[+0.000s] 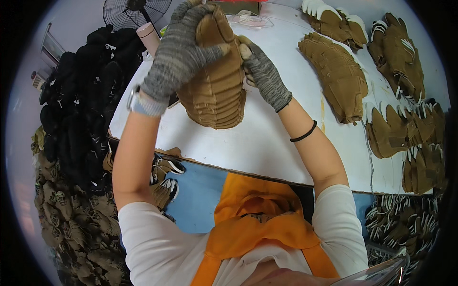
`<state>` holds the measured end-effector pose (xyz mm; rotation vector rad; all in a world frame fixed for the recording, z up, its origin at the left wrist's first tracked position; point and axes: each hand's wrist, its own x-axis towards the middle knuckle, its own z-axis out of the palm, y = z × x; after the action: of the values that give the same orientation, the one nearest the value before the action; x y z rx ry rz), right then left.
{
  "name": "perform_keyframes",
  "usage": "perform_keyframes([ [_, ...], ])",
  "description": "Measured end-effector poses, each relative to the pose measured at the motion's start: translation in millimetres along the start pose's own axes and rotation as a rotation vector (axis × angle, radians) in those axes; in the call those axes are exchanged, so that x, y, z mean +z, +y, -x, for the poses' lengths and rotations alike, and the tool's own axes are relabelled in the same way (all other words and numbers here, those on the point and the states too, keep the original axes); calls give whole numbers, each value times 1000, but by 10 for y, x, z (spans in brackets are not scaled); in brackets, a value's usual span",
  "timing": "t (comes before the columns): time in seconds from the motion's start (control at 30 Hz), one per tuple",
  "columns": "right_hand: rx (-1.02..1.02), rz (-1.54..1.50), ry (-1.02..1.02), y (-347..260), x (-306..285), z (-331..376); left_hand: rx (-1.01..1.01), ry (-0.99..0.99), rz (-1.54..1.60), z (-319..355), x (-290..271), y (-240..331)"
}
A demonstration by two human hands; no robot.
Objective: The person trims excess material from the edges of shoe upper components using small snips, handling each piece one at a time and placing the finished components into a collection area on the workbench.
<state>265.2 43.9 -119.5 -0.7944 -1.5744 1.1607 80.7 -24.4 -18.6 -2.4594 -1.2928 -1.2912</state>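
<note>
Both my hands wear grey knit fingerless gloves and hold a nested stack of brown fabric shoe uppers (214, 97) over the white table (272, 148). My left hand (179, 55) is closed around the stack's upper left side, its thumb lying across the front. At the upper right edge, my right hand (264, 71) pinches the stack with bent fingers. The layered edges of the uppers show as ridges at the lower end. Part of the stack's top is covered by my left fingers.
Another brown stack (334, 78) lies on the table's right, with white-lined brown pieces (389, 131) beyond it. A pink cup (149, 38) and a fan (137, 12) stand at the back left. Black pieces (83, 109) are heaped left, brown ones (78, 224) below them.
</note>
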Motion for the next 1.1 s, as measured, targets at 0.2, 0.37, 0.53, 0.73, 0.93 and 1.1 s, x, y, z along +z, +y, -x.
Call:
perform_keyframes([
  [0.2, 751, -400, -28, 481, -505, 944, -110, 24, 235, 35, 151, -361],
  [0.37, 868, -329, -127, 429, 112, 1464, -280, 182, 492, 37, 65, -758],
  [0.53, 197, -281, -217, 822, 583, 1424, -438, 251, 646, -28, 76, -770],
  [0.73, 248, -489, -4, 513, 780, 1436, -637, 243, 567, -146, 72, -644],
  [0.93, 450, -977, -68, -42, 439, 1340, -162, -143, -478, -891, -27, -287],
  [1.1, 581, -1620, -244, -77, 274, 1650, 109, -722, -567, -1012, 266, -654],
])
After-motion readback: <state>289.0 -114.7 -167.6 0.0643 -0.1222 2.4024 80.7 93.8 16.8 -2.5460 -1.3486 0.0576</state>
